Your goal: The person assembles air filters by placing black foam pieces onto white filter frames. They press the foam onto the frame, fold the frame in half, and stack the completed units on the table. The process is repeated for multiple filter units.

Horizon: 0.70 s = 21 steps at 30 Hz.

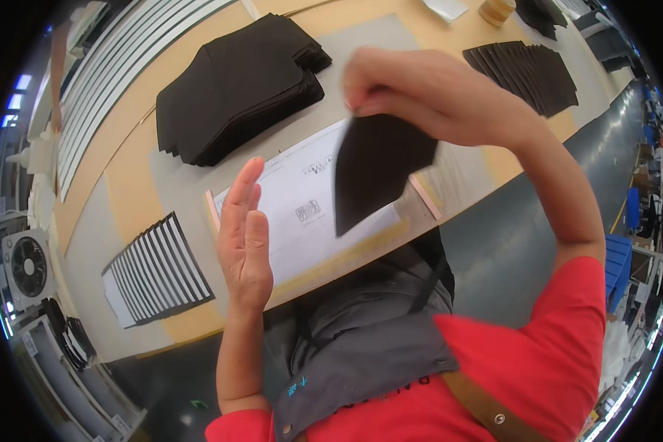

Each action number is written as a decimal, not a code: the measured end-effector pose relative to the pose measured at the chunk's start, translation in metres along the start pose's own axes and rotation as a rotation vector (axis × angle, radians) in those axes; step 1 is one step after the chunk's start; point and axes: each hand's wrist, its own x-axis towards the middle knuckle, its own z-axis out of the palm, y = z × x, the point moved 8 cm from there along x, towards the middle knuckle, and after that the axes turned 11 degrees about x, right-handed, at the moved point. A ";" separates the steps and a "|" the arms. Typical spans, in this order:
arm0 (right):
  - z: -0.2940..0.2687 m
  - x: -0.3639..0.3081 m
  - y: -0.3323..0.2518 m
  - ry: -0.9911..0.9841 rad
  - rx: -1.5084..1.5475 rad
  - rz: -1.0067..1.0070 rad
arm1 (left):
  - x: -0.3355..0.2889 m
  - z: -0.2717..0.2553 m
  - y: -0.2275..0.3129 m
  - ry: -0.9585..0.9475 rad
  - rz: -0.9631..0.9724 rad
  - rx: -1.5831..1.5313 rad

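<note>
My right hand (405, 92) is raised over the table, its fingers pinching the top edge of a black fabric piece (376, 166) that hangs down. Behind that piece lies a white printed sheet (302, 184), partly covered by it, with pinkish strips at both ends. Beside the sheet's left end my left hand (244, 243) is held upright and holds nothing, its fingers extended. A thick stack of black fabric pieces (236, 85) sits on the table beyond the sheet.
Fanned-out black pieces with white strips (158, 272) lie at the left, more overlapping black pieces (523, 74) at the far right. A roll of tape (496, 11) stands at the back. Long white strips (125, 74) run along the far left. A fan (28, 265) stands beyond the table's left edge.
</note>
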 end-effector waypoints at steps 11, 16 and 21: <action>0.106 0.043 0.096 -0.178 0.219 0.105 | -0.007 0.052 0.022 -0.175 0.364 0.611; 0.079 0.017 0.107 -0.142 0.059 0.303 | -0.003 0.083 0.010 -0.272 0.460 0.711; 0.072 0.011 0.116 -0.083 0.125 0.320 | 0.001 0.092 0.010 -0.264 0.469 0.772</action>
